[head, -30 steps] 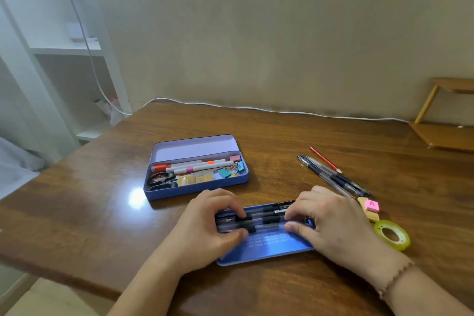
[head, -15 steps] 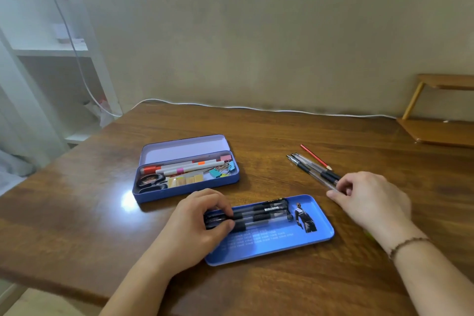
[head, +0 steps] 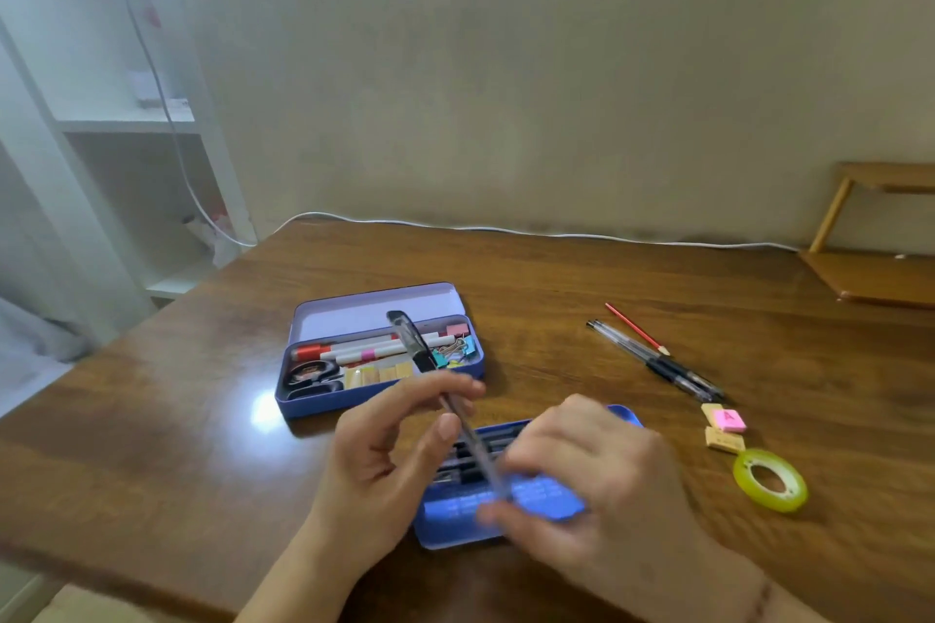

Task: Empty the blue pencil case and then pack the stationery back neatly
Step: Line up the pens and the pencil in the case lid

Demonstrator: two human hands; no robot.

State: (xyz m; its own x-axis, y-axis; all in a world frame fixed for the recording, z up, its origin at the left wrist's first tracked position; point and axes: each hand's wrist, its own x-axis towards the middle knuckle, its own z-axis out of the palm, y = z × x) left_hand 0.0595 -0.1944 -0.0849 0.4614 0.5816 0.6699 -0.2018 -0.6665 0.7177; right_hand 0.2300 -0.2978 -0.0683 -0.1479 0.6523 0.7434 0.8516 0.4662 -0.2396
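The blue pencil case (head: 324,405) lies open at the table's middle, holding markers, scissors, clips and small blocks. Nearer me lies its flat blue tray (head: 455,521) with black pens (head: 470,450) laid across it. My left hand (head: 384,460) and my right hand (head: 582,476) hold one black-capped clear pen (head: 412,344) between them, tilted up over the tray, cap end pointing towards the case. The right hand is blurred and pinches the pen's lower end.
Right of the tray lie two black pens (head: 657,362), a red pencil (head: 635,326), a pink eraser (head: 728,420), tan erasers (head: 723,440) and a green tape roll (head: 769,478). A white cable (head: 506,229) runs along the table's back edge. A wooden rack (head: 870,268) stands far right.
My right hand came back from the loose pens at the right with one pen. My left hand left the pens on the tray and now holds that pen too.
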